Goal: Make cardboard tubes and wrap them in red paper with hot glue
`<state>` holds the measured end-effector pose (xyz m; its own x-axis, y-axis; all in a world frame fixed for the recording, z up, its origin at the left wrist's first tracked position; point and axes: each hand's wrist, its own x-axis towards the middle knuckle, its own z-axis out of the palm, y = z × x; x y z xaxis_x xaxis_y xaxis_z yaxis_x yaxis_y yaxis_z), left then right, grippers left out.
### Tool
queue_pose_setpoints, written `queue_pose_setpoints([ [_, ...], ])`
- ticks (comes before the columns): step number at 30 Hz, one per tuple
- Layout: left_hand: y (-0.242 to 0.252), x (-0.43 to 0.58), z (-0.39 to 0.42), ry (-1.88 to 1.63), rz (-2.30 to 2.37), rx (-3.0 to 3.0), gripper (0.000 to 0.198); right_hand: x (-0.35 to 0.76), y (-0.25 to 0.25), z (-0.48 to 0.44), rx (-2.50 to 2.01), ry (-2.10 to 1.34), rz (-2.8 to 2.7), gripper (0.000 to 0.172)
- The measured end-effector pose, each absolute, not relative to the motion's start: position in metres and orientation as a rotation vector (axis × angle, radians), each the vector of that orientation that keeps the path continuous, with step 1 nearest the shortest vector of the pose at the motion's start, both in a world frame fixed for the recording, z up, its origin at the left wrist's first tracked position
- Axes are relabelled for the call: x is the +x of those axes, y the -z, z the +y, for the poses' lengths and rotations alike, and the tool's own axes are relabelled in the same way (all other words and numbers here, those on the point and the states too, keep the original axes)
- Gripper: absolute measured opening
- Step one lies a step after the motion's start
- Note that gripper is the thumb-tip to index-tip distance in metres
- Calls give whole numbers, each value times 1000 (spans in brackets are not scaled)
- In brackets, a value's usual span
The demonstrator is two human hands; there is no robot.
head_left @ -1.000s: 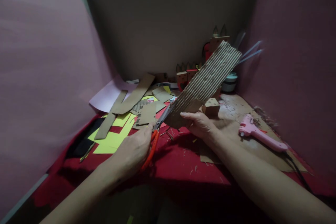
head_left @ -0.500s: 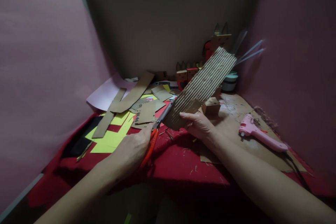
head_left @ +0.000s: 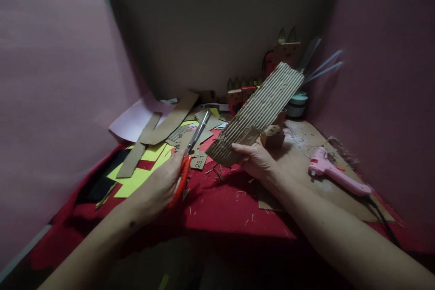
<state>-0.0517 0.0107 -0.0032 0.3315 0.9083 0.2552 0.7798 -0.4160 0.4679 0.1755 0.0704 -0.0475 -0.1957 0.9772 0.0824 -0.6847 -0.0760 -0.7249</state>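
counter is red, with pink walls at its sides and a dark wall behind. a round tub with a teal top stands at the back right; i cannot tell what is in it. the left hand grips orange scissors, apart from the ridged cardboard strip. the right hand pinches that strip, tilted, up above the counter. a pink glue gun lies on a flat cardboard sheet at the right.

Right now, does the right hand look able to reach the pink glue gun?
Probably yes: nothing seems to stand between the right hand and the pink glue gun, but the hand holds the ribbed cardboard.
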Motion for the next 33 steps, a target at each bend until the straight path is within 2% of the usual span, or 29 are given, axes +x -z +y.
queue_pose_setpoints([
  [5,-4,-49,8,-651,1500,2472,32,175,50,72,-520,-1588,-794,29],
  [12,6,-36,5,-474,1627,2532,45,175,53,73,-484,-1579,-758,35],
  [20,9,-34,6,-520,1578,2610,37,173,48,69,-467,-1625,-719,41],
  [28,23,-42,7,-660,1508,2631,36,173,47,67,-495,-1688,-709,28],
  [33,20,-43,8,-610,1449,2607,40,172,48,66,-464,-1627,-730,26],
])
